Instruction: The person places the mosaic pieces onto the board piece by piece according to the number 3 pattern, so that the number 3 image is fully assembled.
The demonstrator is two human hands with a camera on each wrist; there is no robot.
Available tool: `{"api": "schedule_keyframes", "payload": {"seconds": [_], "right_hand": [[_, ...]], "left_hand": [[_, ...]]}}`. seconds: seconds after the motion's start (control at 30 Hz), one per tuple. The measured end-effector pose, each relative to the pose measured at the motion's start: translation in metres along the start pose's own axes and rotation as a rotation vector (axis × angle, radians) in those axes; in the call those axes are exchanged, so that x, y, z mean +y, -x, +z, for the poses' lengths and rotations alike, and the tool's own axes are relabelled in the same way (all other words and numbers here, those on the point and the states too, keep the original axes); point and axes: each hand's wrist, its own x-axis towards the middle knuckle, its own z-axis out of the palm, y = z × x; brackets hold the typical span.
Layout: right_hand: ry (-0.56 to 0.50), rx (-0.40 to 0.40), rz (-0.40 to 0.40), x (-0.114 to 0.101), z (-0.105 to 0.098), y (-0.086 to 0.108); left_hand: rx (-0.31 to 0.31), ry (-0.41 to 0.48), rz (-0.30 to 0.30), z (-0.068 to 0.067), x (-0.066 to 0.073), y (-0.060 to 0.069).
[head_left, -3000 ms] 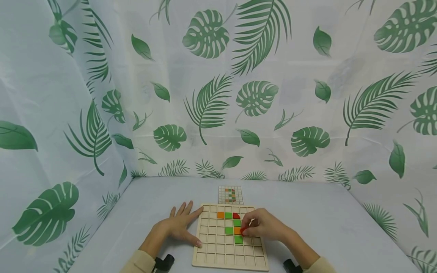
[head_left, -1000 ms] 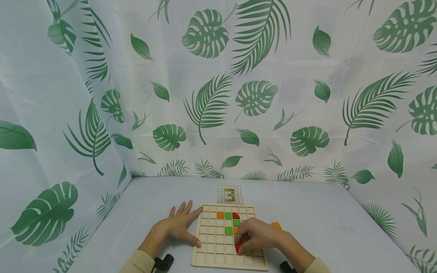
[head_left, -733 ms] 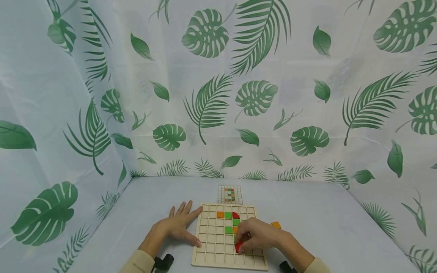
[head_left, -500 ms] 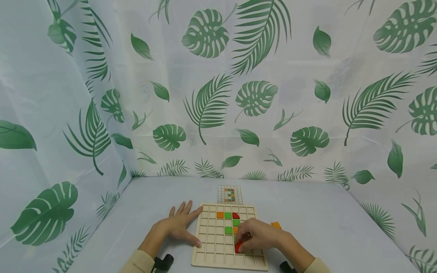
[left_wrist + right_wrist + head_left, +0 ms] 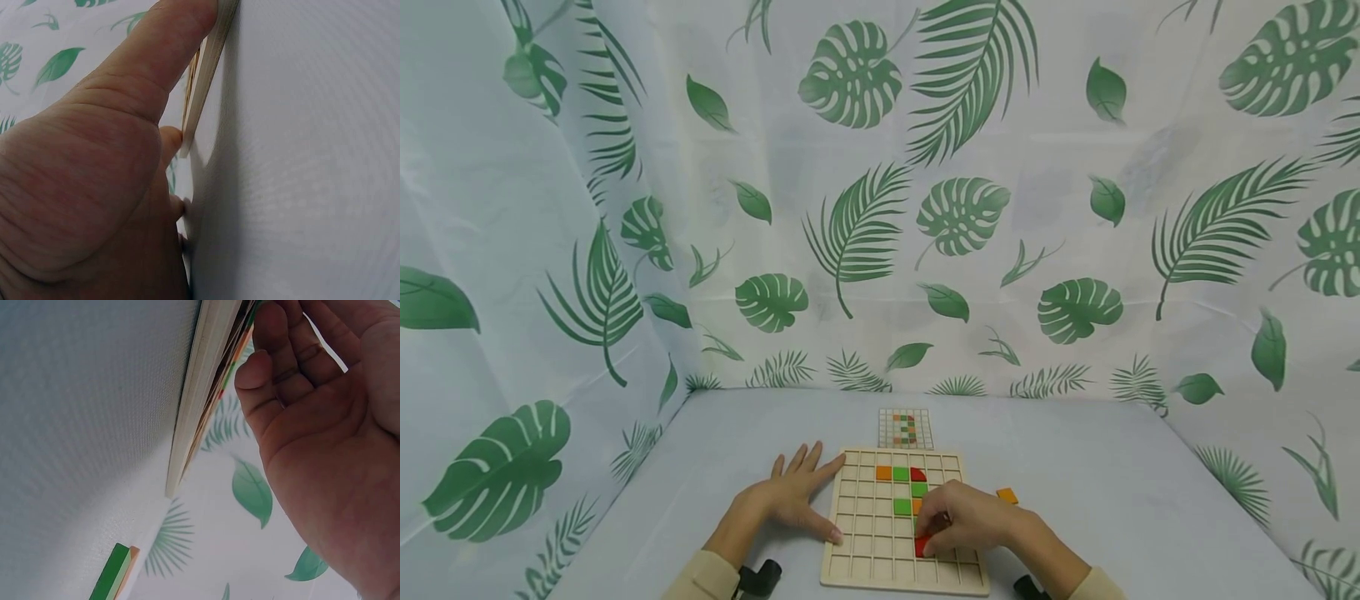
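Observation:
My right hand [image 5: 966, 515] pinches a red tile [image 5: 922, 547] at a cell in the nearer part of a wooden grid board [image 5: 865, 569]. Whether the tile lies fully flat in that cell, I cannot tell. Beyond it, an orange tile [image 5: 883, 473], a green tile [image 5: 900, 473] and a red tile with a rounded corner [image 5: 918, 474] form a row. More green and orange tiles sit below them, partly hidden by the right hand. With fingers spread, my left hand [image 5: 793, 493] rests at the board's left edge, thumb and index finger touching it.
A small printed grid card [image 5: 906, 428] with a coloured pattern lies just behind the board. On the table right of the board lies a loose orange tile [image 5: 1007, 496]. The right wrist view shows a green block edge [image 5: 111, 573]. Leaf-print curtains enclose the table.
Over three seconds, my right hand has moved toward the board's near side with the red tile. The loose orange tile has come into view behind it. My left hand has stayed in place.

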Motion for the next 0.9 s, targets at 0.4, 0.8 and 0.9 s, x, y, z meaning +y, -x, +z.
{"api": "schedule_keyframes", "payload": {"seconds": [0.4, 0.8, 0.9], "right_hand": [[0.015, 0.015, -0.021, -0.0028, -0.0014, 0.0], [0.028, 0.047, -0.06, 0.0003, -0.0013, -0.0004], [0.03, 0.1, -0.08, 0.0035, -0.0038, 0.0005]], "left_hand": [[0.001, 0.0, -0.006, -0.0006, 0.0007, 0.0007], [-0.001, 0.001, -0.005, -0.0001, -0.001, -0.0003], [0.0, -0.002, -0.004, 0.0004, -0.0018, -0.001]]}}
